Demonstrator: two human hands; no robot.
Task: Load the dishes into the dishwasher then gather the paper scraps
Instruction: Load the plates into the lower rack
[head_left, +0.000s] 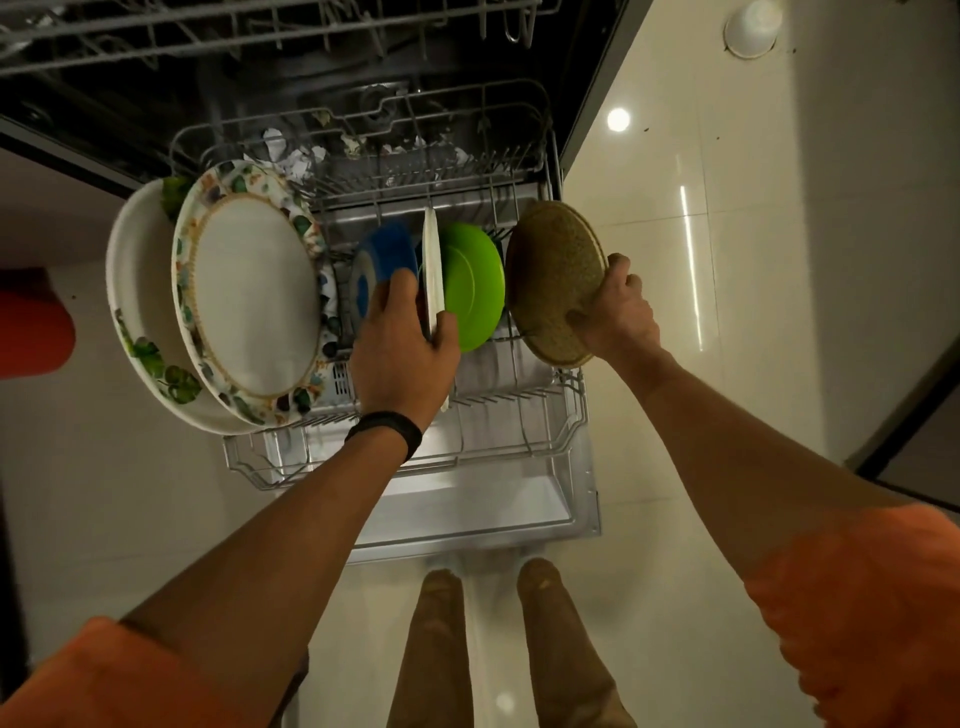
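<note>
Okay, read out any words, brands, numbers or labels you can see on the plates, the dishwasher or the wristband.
None readable. The floral plates, blue dish, white plate in the left hand, green plate and brown plate in the right hand carry only patterns or plain colour; the rack and wristband show no lettering; paper scraps are too blurred to tell.

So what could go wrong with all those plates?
The white plate that the left hand pinches is squeezed between the blue plate and green plate, so it might knock them. The right hand holds the brown plate only by its rim; it could slip. The paper scraps at the back of the rack could get washed.
</note>
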